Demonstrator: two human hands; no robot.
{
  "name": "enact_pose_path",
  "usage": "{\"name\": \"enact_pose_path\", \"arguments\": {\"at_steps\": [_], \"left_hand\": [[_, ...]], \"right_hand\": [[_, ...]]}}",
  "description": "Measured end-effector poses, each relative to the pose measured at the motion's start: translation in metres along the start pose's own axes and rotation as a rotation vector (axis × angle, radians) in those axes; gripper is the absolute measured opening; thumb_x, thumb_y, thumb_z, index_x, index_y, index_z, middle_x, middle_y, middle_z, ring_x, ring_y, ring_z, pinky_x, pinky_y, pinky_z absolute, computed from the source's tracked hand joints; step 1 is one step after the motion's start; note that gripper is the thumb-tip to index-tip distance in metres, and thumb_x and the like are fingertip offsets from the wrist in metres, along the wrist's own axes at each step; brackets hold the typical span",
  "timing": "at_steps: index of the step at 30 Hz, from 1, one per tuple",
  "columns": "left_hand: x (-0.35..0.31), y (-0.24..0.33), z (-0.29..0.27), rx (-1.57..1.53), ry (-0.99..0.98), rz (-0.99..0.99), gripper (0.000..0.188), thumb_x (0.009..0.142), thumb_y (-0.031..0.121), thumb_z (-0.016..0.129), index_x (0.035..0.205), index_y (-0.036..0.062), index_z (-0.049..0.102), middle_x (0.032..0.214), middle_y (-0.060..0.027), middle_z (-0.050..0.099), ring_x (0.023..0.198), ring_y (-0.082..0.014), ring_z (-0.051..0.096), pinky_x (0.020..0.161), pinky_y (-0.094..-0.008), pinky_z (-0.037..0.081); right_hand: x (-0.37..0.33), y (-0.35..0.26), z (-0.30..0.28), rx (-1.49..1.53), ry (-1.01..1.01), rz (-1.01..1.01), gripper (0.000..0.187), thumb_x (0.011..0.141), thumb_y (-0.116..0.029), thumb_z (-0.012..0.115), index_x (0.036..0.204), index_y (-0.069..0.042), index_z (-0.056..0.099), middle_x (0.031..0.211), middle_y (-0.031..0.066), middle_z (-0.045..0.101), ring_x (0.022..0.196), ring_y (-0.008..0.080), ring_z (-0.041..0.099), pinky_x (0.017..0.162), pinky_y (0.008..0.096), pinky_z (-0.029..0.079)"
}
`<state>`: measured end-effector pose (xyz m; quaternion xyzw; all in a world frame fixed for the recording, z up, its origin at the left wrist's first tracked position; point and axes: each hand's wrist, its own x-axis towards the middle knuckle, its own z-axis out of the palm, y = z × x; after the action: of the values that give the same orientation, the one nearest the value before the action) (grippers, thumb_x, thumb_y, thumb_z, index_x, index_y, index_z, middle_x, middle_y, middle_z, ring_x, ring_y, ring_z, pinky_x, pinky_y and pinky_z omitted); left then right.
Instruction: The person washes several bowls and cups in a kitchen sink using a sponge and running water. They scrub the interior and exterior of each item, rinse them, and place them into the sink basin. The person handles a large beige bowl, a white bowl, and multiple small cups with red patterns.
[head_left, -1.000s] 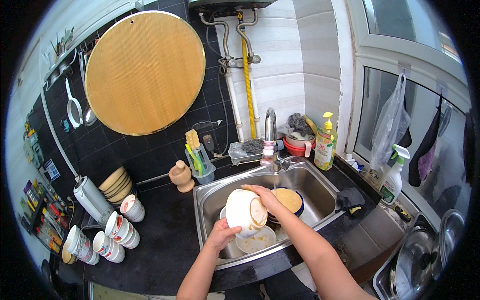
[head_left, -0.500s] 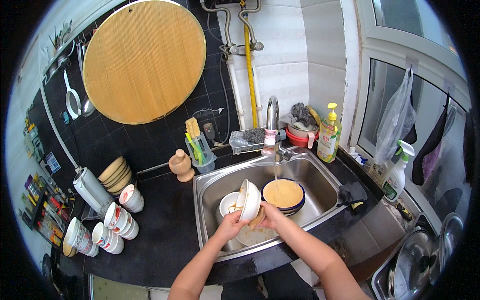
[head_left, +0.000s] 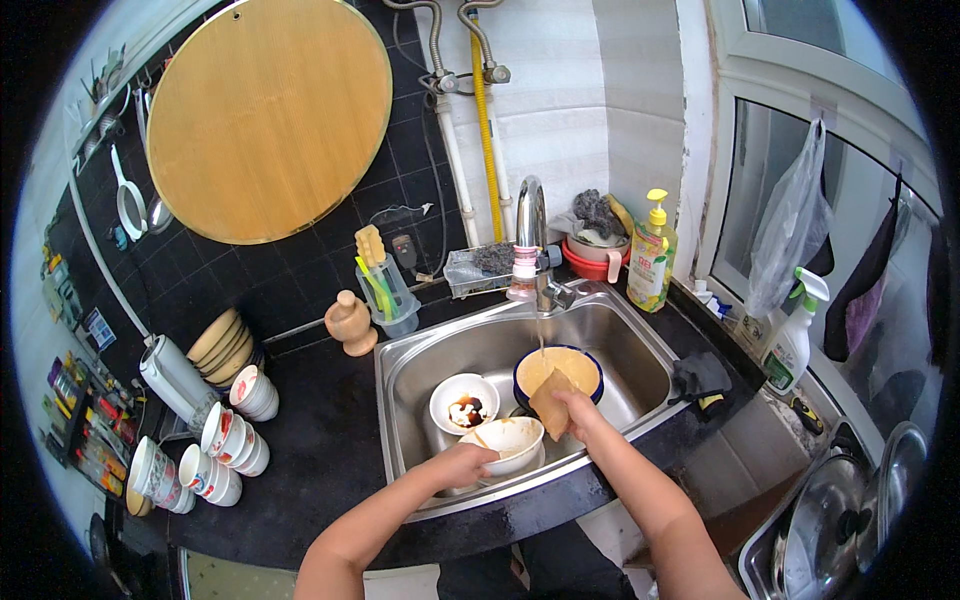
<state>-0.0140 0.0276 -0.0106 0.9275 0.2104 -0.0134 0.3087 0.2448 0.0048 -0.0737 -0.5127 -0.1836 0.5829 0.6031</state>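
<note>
Left hand (head_left: 466,464) and right hand (head_left: 577,413) grip, finger placement unclear.

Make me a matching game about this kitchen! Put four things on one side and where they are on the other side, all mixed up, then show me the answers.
Things:
1. big round board
2. tan scrubber
3. bowl with dark brown stuff inside
4. spray bottle

Places:
A. sitting in the sink
B. by the window
C. up on the dark tiled wall
D. in the person's right hand

Right pairs: 1-C, 2-D, 3-A, 4-B
</note>
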Motion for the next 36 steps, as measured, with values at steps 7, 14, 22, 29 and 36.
{"name": "enact_pose_path", "arguments": {"at_steps": [7, 14, 22, 29, 36], "left_hand": [[0.002, 0.001, 0.004, 0.273, -0.170, 0.021, 0.017, 0.065, 0.004, 0.059, 0.082, 0.0043, 0.055, 0.075, -0.0182, 0.059, 0.077, -0.0350, 0.057, 0.068, -0.0431, 0.044], [0.008, -0.015, 0.012, 0.366, -0.223, 0.038, 0.027, 0.065, 0.002, 0.056, 0.092, 0.0080, 0.059, 0.078, -0.0157, 0.061, 0.077, -0.0321, 0.059, 0.067, -0.0419, 0.046], [0.009, -0.038, 0.023, 0.042, -0.229, -0.074, 0.031, 0.071, 0.003, 0.057, 0.101, 0.0084, 0.062, 0.095, -0.0111, 0.063, 0.087, -0.0258, 0.059, 0.077, -0.0346, 0.046], [0.029, -0.110, 0.008, -0.207, 0.487, -0.681, 0.034, 0.076, 0.024, 0.065, 0.099, 0.0000, 0.060, 0.088, -0.0124, 0.063, 0.077, -0.0178, 0.060, 0.066, -0.0317, 0.050], [0.059, -0.172, 0.033, -0.730, 0.499, -1.131, 0.037, 0.077, 0.021, 0.063, 0.102, -0.0053, 0.053, 0.090, -0.0193, 0.061, 0.067, -0.0312, 0.063, 0.048, -0.0392, 0.053]], "right_hand": [[-0.012, -0.008, 0.011, -0.136, -0.007, -0.170, 0.039, 0.081, -0.024, 0.054, 0.115, -0.006, 0.045, 0.101, 0.0099, 0.058, 0.085, 0.0219, 0.060, 0.062, 0.0344, 0.050], [-0.025, -0.011, 0.017, -0.165, -0.076, -0.151, 0.041, 0.080, -0.028, 0.058, 0.111, -0.003, 0.050, 0.099, 0.0092, 0.059, 0.086, 0.0189, 0.059, 0.064, 0.0315, 0.049], [-0.033, -0.017, 0.026, -0.284, -0.168, -0.095, 0.045, 0.080, -0.029, 0.059, 0.114, -0.001, 0.050, 0.104, 0.0092, 0.059, 0.094, 0.0179, 0.056, 0.080, 0.0282, 0.043], [-0.028, -0.008, 0.028, -0.366, -0.212, -0.133, 0.039, 0.080, -0.025, 0.059, 0.110, -0.001, 0.053, 0.100, 0.0100, 0.060, 0.088, 0.0176, 0.058, 0.075, 0.0295, 0.045], [-0.037, -0.016, 0.036, -0.577, -0.301, -0.175, 0.040, 0.080, -0.026, 0.059, 0.110, 0.000, 0.053, 0.098, 0.0101, 0.061, 0.087, 0.0169, 0.058, 0.077, 0.0291, 0.045]]}}
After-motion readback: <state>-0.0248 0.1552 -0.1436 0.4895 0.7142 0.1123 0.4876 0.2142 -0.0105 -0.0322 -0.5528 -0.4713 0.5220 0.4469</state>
